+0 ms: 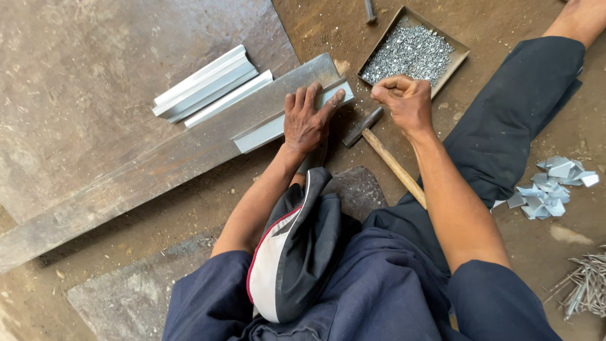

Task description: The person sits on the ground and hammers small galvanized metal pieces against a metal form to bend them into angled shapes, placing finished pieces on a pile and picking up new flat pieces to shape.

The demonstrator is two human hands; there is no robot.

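Note:
My left hand [307,117] lies flat, fingers spread, on a short light-grey metal channel piece [262,131] that rests on a long rusty steel bar [158,167]. My right hand [404,101] is closed, fingertips pinched together, just in front of a shallow tray [458,53] of small silvery rivets [407,53]; whether it holds a rivet is hidden. A hammer [385,155] with a wooden handle lies on the ground under my right wrist, its head between my hands.
Two more channel pieces [208,85] lie on a large rusty steel plate [95,82]. A pile of small bent metal clips [552,186] and a bundle of thin rods [587,287] sit at the right. My knees and a dark cloth fill the foreground.

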